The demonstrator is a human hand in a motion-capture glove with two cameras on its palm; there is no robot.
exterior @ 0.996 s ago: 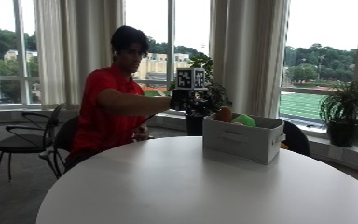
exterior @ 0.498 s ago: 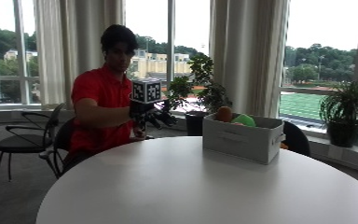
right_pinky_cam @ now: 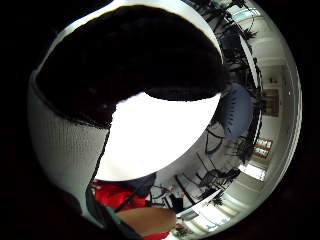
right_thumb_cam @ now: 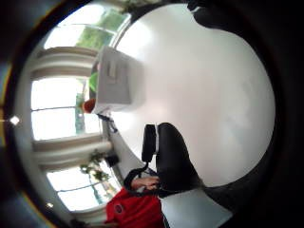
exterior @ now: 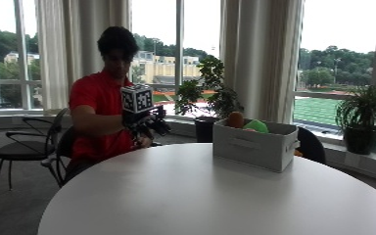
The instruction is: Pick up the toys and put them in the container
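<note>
Overhead, gloved right hand — toys in container

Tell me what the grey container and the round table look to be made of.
Container: probably fabric over stiff board, matte grey; flat soft-looking walls with a slot handle. Table: smooth white top, likely laminate or painted board, with a faint sheen from the windows. Neither can be confirmed from looks alone.

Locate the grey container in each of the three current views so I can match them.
Outside view: the grey container stands on the white table near its far edge, toys showing above its rim.
Thumb side palm view: the container sits at the table's edge by the windows.
Little finger side palm view: not in it.
Shared landmark: the white table.
</note>
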